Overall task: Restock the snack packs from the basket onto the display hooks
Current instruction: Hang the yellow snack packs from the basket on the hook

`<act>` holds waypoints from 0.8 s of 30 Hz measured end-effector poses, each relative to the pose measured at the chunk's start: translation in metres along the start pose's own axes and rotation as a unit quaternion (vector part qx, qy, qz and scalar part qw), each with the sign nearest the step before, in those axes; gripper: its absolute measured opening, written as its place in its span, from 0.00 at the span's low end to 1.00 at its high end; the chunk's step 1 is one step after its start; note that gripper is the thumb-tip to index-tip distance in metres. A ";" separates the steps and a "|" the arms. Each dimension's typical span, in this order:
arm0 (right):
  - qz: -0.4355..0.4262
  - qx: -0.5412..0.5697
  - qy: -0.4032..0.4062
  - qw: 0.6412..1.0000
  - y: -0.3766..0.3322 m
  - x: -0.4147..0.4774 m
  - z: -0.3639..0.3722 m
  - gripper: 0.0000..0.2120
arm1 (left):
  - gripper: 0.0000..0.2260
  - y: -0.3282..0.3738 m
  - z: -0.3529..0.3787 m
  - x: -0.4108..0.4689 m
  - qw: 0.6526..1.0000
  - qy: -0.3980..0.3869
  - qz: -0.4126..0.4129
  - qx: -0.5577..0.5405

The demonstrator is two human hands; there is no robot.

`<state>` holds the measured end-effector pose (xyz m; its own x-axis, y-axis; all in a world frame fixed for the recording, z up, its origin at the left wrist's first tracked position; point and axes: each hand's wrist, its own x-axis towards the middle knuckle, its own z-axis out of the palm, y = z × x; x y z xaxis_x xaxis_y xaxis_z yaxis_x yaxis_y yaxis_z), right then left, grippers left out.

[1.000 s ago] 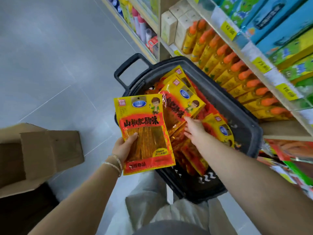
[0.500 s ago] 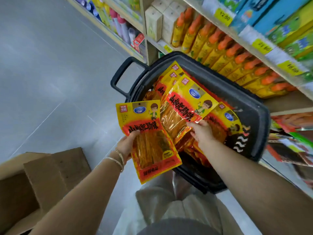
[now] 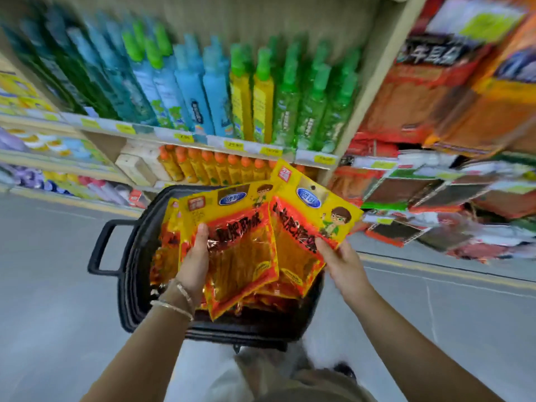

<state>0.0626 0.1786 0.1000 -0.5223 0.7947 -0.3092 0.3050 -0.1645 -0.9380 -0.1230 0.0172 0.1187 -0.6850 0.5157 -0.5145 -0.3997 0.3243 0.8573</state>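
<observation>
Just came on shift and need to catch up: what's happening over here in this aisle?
A person is restocking snacks. The left hand grips one yellow-and-red snack pack, the right hand pinches a second pack, both held above the black basket, where more packs lie. Neither pack is on a hook yet; the hanging display is to the right, blurred.

Two hands are up, the left hand [image 3: 193, 256] and the right hand [image 3: 342, 262], and each holds a single snack pack, so that's two raised: the left pack [image 3: 240, 242] and the right pack [image 3: 307, 216]. One black basket [image 3: 130, 271] sits beneath with one loop handle [image 3: 100, 248] on its left, and the heap of packs inside is too jumbled to count. On the far shelf, two yellow bottles [image 3: 252, 105] stand among blue and green ones too blurred to tally, and two bracelets [image 3: 174, 307] ring the left wrist.
</observation>
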 end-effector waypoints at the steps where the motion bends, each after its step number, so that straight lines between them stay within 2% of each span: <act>1: -0.003 0.013 0.026 1.000 -0.003 -0.005 -0.024 0.02 | 0.36 0.005 0.022 -0.005 0.999 0.004 0.013 0.029; 5: -0.019 0.047 0.125 0.991 0.000 -0.032 -0.126 0.09 | 0.43 0.016 0.121 -0.031 0.987 0.005 0.043 0.155; 8: -0.034 0.027 0.190 0.981 0.010 -0.057 -0.201 0.17 | 0.29 0.009 0.203 -0.059 0.983 -0.016 0.097 0.155; 12: -0.056 0.000 0.246 0.968 0.020 -0.085 -0.291 0.13 | 0.09 0.001 0.301 -0.104 0.972 -0.088 0.175 0.127; 15: -0.088 -0.020 0.294 0.952 0.012 -0.098 -0.350 0.12 | 0.10 0.009 0.355 -0.120 0.959 -0.144 0.216 0.115; 17: -0.108 -0.028 0.323 0.940 0.004 -0.098 -0.386 0.13 | 0.06 0.022 0.387 -0.122 0.954 -0.163 0.224 0.110; 20: -0.164 -0.043 0.355 0.919 -0.014 -0.092 -0.435 0.09 | 0.05 0.051 0.433 -0.123 0.941 -0.191 0.256 0.109; 24: -0.225 -0.020 0.394 0.891 -0.050 -0.072 -0.491 0.13 | 0.08 0.102 0.494 -0.134 0.911 -0.244 0.325 0.074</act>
<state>0.4758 0.4159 0.2459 0.1182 0.9406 0.3183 0.2432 0.2833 -0.9277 0.2286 0.3727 0.2675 -0.3805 0.9165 0.1238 0.1037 -0.0907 0.9905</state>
